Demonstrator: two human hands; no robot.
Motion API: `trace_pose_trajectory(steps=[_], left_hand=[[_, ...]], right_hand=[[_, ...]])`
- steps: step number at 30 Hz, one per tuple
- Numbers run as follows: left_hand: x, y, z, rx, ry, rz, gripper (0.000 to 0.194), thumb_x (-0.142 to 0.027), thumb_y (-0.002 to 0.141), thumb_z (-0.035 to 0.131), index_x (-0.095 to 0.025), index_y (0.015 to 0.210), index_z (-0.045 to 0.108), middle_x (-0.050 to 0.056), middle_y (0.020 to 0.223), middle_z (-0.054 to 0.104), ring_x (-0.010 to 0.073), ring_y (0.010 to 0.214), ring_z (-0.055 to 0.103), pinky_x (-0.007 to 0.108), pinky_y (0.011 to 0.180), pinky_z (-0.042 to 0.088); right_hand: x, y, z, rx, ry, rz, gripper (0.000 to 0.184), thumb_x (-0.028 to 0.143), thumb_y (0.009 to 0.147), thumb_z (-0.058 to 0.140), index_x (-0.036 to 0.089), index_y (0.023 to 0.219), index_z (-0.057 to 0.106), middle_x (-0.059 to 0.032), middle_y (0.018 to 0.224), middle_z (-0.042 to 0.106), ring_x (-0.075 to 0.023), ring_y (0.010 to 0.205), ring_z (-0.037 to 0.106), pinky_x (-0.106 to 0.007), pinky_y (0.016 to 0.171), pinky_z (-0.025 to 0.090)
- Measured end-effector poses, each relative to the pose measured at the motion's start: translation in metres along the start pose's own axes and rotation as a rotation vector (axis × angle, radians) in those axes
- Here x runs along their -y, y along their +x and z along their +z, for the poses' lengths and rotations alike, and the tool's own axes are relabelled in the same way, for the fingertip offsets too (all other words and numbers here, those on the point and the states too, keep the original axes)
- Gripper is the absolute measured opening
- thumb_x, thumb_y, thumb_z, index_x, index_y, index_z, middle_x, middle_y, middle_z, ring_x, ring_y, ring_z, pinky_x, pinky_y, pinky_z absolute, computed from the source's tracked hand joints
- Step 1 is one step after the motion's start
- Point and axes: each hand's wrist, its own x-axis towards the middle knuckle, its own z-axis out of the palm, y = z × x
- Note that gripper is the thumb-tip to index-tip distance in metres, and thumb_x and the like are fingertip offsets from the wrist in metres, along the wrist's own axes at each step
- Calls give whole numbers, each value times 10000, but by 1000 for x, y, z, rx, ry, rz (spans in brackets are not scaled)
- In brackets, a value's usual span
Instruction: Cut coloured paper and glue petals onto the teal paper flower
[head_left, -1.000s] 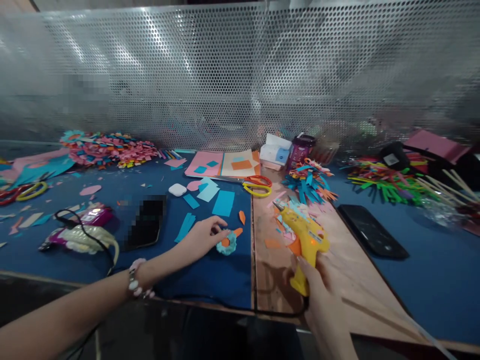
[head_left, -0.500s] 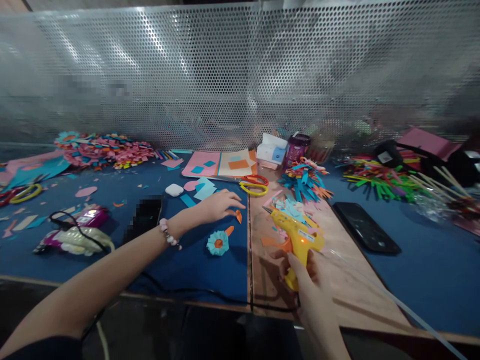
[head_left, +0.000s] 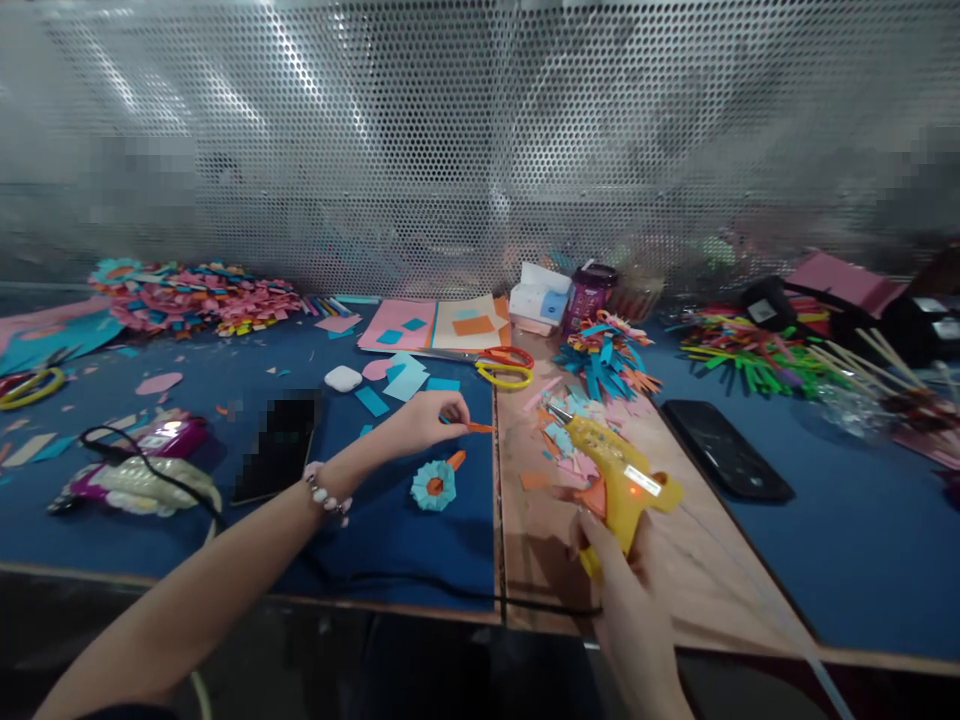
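Note:
Pinched in the fingertips of my left hand (head_left: 435, 420) is a small orange paper piece (head_left: 481, 428), held just above the blue tabletop. My right hand (head_left: 626, 590) grips the handle of a yellow glue gun (head_left: 616, 470). Its metal nozzle points up and left, its orange trigger lies by my fingers, and a small light glows on its side. A light-blue paper flower (head_left: 433, 486) with an orange centre lies between my hands. One orange petal-like piece (head_left: 457, 460) sticks out from its upper right edge.
Red-and-yellow scissors (head_left: 504, 366) lie beyond my left hand, near paper sheets (head_left: 401, 325). Phones rest at left (head_left: 277, 445) and right (head_left: 726, 450). A black cord (head_left: 450, 582) crosses the front. Paper scraps (head_left: 574, 440) lie beside the nozzle; a perforated metal screen (head_left: 480, 150) stands behind.
My left hand has closed on the orange piece and lifted it from the table. The glue gun has shifted slightly right, its nozzle moving away from my left hand.

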Motion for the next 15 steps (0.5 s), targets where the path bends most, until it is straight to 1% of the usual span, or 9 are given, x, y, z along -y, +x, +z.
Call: trace_pose_trajectory(steps=[2,4,6,9,11,13,15], left_hand=[[-3,-4,1,-19,-85,-43,233,-282,740,606,-154,935,596,46,803,663,157,733,620,270,683,476],[-6,-7,1,-25,-122,-56,308,-281,745,603,-154,1024,590,56,829,667,161,745,625,278,693,484],[-9,-8,0,-24,-120,-46,276,-289,763,583,-158,1002,625,65,849,673,167,768,625,281,710,484],[-13,-10,0,-25,-135,-45,204,-299,785,557,-165,890,668,67,862,685,172,791,628,272,712,483],[-14,-12,1,-32,-174,-70,198,-308,788,554,-163,861,668,70,852,689,174,777,635,264,672,489],[-15,-14,1,-30,-242,-109,208,-322,790,554,-156,859,658,77,820,691,182,761,645,259,616,494],[-18,-16,2,-22,-313,-138,222,-333,793,554,-149,875,649,84,799,693,189,762,656,257,590,500]], right_hand=[[2,-1,3,27,-31,6,314,325,727,679,204,981,539,20,791,556,-80,640,491,-186,589,430],[3,-2,6,59,-32,35,304,334,717,688,197,951,548,24,753,556,-77,611,484,-181,557,424],[4,-2,9,68,3,90,278,356,721,680,203,916,554,39,691,544,-70,565,469,-173,519,414],[3,-2,13,59,61,157,238,373,724,671,212,863,563,59,615,521,-66,530,474,-176,524,434],[1,-3,13,66,40,140,245,362,712,682,209,871,573,46,649,558,-79,576,524,-192,574,464],[-2,-3,12,101,-22,96,262,355,714,684,201,898,578,21,715,601,-96,627,560,-207,614,478],[-5,-4,10,143,-91,89,270,358,727,674,198,921,575,13,727,614,-106,632,567,-215,608,479]])
